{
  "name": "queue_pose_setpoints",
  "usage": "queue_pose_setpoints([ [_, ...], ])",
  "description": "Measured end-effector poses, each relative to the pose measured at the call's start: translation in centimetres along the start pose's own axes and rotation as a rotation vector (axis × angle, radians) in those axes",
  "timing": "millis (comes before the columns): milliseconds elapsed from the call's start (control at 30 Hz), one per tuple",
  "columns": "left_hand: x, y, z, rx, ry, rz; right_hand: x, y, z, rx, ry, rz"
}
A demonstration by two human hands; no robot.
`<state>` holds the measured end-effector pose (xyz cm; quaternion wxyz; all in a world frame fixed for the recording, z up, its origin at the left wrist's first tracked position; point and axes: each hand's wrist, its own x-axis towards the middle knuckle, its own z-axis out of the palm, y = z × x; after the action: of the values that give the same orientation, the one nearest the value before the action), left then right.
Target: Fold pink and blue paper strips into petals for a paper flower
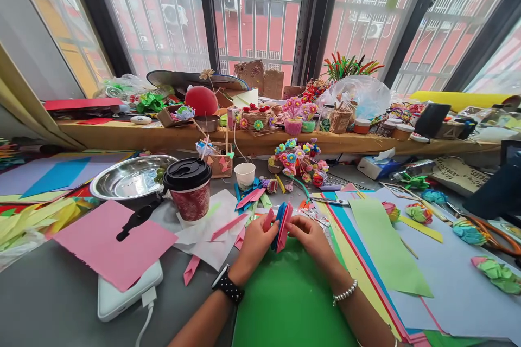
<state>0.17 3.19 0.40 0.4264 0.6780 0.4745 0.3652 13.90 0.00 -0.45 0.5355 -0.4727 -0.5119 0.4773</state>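
Between my two hands, above a green mat (pixel 293 303), are folded strips of pink and blue paper (pixel 284 230) pressed together. My left hand (pixel 256 241) pinches them from the left, thumb against the blue part. From the right, my right hand (pixel 311 236) grips the pink edge between thumb and fingers. Just beyond my hands lies a pile of folded blue, pink and green paper strips (pixel 250 198). Left of my left hand, more folded pink strips (pixel 228 227) rest on a white tissue sheet (pixel 203 241).
A lidded cup (pixel 188 195), a paper cup (pixel 245 174) and a metal bowl (pixel 122 179) stand at the left. Pink paper (pixel 116 244) partly covers a white power bank (pixel 130 293). Stacked coloured sheets (pixel 386 249), scissors (pixel 331 201) and paper flowers (pixel 419 213) lie right. Crafts crowd the windowsill (pixel 171 138).
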Motion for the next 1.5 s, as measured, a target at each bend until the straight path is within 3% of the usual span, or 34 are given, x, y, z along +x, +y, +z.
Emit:
queue_pose_setpoints([
  [167,-0.4,0.0,0.2,0.096,0.0,0.032,-0.4,0.1,0.0,-0.084,0.047,-0.069],
  [500,-1.0,0.3,0.4,-0.003,-0.106,0.105,-1.1,-0.8,0.2,-0.287,0.215,-0.121],
  [700,-0.9,0.2,0.4,0.032,-0.06,0.105,-1.1,-0.5,0.1,-0.257,0.203,-0.123],
  [867,-1.1,0.5,0.5,0.043,-0.085,0.12,-1.2,-0.8,0.2,-0.356,0.205,-0.262],
  [1033,-1.7,0.8,0.7,0.232,-0.004,0.193,-1.5,-1.1,0.5,-0.507,0.272,-0.368],
  [1233,-1.7,0.6,0.7,0.354,0.055,0.2,-1.8,-1.1,0.6,-0.585,0.207,-0.43],
  [1367,-1.7,0.8,0.4,0.257,0.007,0.205,-1.7,-1.1,0.5,-0.581,0.168,-0.439],
  [1500,-1.5,0.9,0.1,0.091,-0.102,0.202,-1.7,-1.1,0.4,-0.546,0.219,-0.404],
])
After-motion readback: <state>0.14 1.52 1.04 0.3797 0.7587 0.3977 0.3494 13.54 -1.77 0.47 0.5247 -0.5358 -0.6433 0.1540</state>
